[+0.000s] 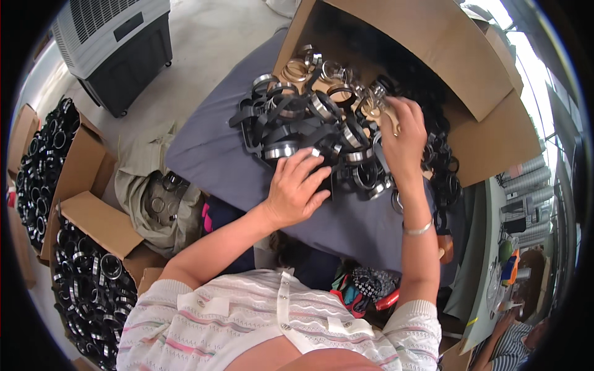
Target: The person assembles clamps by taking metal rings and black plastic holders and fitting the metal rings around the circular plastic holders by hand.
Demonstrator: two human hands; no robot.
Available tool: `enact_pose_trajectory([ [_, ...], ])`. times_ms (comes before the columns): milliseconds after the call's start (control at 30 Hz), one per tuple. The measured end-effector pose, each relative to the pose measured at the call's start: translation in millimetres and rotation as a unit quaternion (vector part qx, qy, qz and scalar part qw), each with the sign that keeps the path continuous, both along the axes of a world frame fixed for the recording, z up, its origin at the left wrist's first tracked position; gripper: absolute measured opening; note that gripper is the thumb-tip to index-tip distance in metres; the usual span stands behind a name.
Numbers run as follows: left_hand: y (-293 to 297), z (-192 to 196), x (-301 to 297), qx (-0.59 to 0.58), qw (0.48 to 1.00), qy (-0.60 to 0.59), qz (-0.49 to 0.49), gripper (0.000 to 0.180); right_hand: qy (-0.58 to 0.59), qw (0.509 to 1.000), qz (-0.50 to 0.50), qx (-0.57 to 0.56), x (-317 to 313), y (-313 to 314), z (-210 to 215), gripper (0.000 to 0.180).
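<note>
A heap of black plastic parts with shiny metal rings spills from a tipped cardboard box onto a grey cloth surface. My left hand lies at the heap's near edge, fingers spread. Its fingertips touch a black part with a wide metal ring. At the box's mouth, my right hand reaches into the heap, its fingers curved and its thumb apart from them. Close to those fingertips are small loose silver rings. I see nothing held in either hand.
Cardboard boxes full of similar black ringed parts stand at the left, beside a beige sack with rings in it. An air cooler stands at the far left. Another person in a striped shirt is at the lower right, near a bench.
</note>
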State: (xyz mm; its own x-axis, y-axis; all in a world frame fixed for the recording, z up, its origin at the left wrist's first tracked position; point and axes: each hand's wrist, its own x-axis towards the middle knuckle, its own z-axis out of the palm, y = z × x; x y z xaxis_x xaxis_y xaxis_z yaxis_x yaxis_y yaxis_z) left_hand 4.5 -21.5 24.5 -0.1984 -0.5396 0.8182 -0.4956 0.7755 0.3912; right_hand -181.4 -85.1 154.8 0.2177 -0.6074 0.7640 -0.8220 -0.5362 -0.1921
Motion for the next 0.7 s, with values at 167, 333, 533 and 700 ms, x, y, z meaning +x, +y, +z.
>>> enact_pose_trajectory([
  [167, -2.6, -3.0, -4.3, 0.011, 1.000, 0.003, -0.004, 0.041, 0.133, 0.974, 0.023, 0.180, 39.0, -130.6, 16.6, 0.049],
  [333, -2.2, -0.8, -0.8, 0.036, 0.999, 0.014, -0.010, 0.043, 0.269, 0.918, 0.007, 0.292, 81.6, -236.6, -10.5, 0.079],
  [533, -7.9, 3.1, 0.2, 0.050, 0.997, 0.037, -0.040, 0.045, 0.394, 0.822, -0.071, 0.405, 102.2, -287.5, -49.4, 0.092],
  [700, -8.0, 1.5, 0.8, 0.059, 0.997, 0.040, -0.041, 0.042, 0.369, 0.858, -0.001, 0.357, 84.1, -308.1, -61.0, 0.073],
])
